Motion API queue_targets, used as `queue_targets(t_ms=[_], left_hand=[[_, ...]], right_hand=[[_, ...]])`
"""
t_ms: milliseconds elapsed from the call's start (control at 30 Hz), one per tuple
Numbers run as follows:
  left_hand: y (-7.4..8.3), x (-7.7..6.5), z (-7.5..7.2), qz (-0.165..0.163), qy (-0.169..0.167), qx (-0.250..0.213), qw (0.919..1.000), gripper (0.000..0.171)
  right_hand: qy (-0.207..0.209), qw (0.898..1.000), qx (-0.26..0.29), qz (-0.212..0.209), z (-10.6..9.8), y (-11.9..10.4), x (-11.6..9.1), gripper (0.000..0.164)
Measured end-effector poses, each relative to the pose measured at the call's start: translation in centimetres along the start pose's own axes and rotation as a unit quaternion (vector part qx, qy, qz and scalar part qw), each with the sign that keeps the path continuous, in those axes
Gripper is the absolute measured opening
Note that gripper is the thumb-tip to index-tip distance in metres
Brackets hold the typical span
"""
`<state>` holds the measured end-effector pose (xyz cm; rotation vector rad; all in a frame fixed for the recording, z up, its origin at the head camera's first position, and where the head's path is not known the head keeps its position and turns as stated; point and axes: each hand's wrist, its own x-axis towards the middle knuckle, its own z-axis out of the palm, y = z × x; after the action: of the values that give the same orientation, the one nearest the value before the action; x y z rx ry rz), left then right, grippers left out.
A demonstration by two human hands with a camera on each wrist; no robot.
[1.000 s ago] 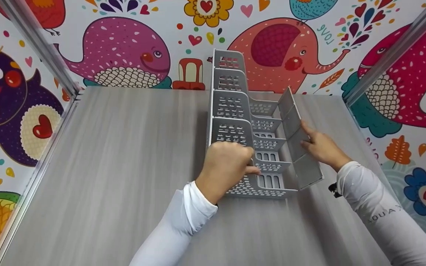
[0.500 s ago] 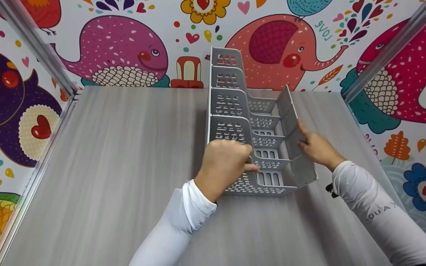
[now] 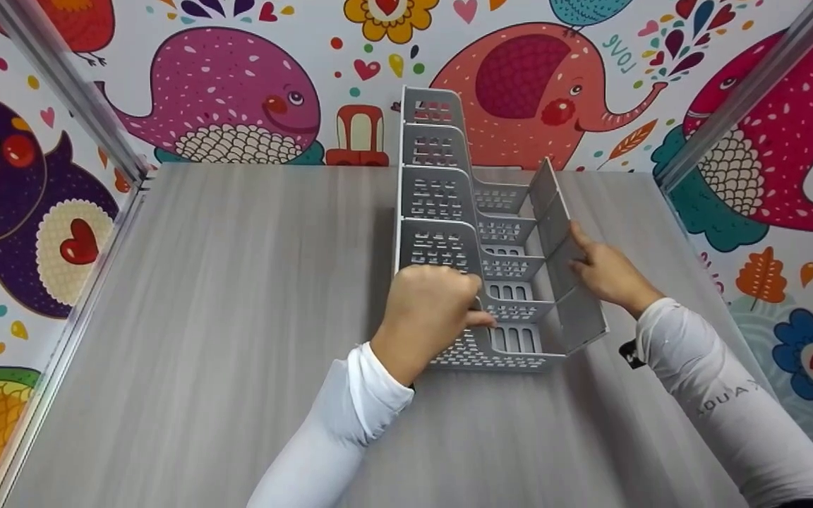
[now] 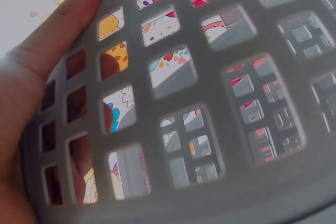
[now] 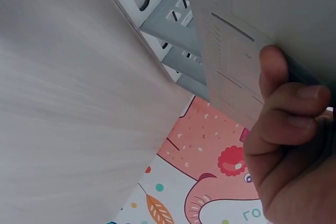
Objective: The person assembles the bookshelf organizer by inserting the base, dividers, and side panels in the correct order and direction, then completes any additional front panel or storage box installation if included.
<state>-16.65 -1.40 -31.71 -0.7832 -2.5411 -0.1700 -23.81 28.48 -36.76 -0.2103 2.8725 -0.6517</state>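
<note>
A grey plastic storage organizer [image 3: 449, 361] with stepped, perforated dividers stands right of the table's middle. My left hand [image 3: 429, 317] grips the top edge of its nearest divider; in the left wrist view the thumb [image 4: 58, 30] lies along the slotted wall [image 4: 142, 98]. Along the organizer's right side, a long grey panel [image 3: 579, 317] stands tilted, its near end close to the organizer's front corner. My right hand [image 3: 615, 275] pinches the panel's upper edge, index finger stretched forward. In the right wrist view, the other fingers [image 5: 289, 129] curl below the panel [image 5: 236, 51].
A wood-grain table [image 3: 237, 317] lies under everything, with bare surface left of the organizer. Printed walls [image 3: 237, 92] with cartoon animals close off the back and sides. Metal posts [image 3: 68, 85] rise at the back corners.
The panel in my right hand has shifted slightly left, bringing its near end closer to the organizer's side. My left hand keeps its grip on the divider.
</note>
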Motion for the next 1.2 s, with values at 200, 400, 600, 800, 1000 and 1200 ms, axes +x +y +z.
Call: queue_targets(t_ms=[200, 400, 600, 800, 1000, 1200], left_hand=[[-0.05, -0.15, -0.11, -0.01, -0.006, -0.001, 0.9999, 0.04], [-0.21, 0.06, -0.24, -0.019, -0.006, 0.005, 0.9998, 0.042], [-0.47, 0.27, -0.27, -0.023, 0.007, 0.01, 0.9997, 0.041], [-0.3, 0.23, -0.09, -0.02, 0.021, 0.006, 0.9996, 0.04], [-0.13, 0.06, -0.17, -0.02, 0.013, -0.003, 0.9997, 0.039], [0.11, 0.03, -0.01, -0.014, -0.005, -0.007, 0.9999, 0.04]], right_hand=[[0.003, 1.0, -0.007, 0.004, 0.23, -0.23, 0.07, 0.066], [-0.002, 1.0, -0.011, 0.008, -0.09, -0.7, 0.39, 0.067], [0.007, 1.0, -0.005, 0.014, 0.4, -0.76, 0.62, 0.069], [0.01, 1.0, -0.012, 0.019, 0.6, -0.49, 0.38, 0.068], [-0.004, 1.0, -0.009, 0.022, 0.13, -0.63, 0.36, 0.069], [-0.01, 1.0, -0.003, 0.024, 0.0, -0.33, 0.13, 0.069]])
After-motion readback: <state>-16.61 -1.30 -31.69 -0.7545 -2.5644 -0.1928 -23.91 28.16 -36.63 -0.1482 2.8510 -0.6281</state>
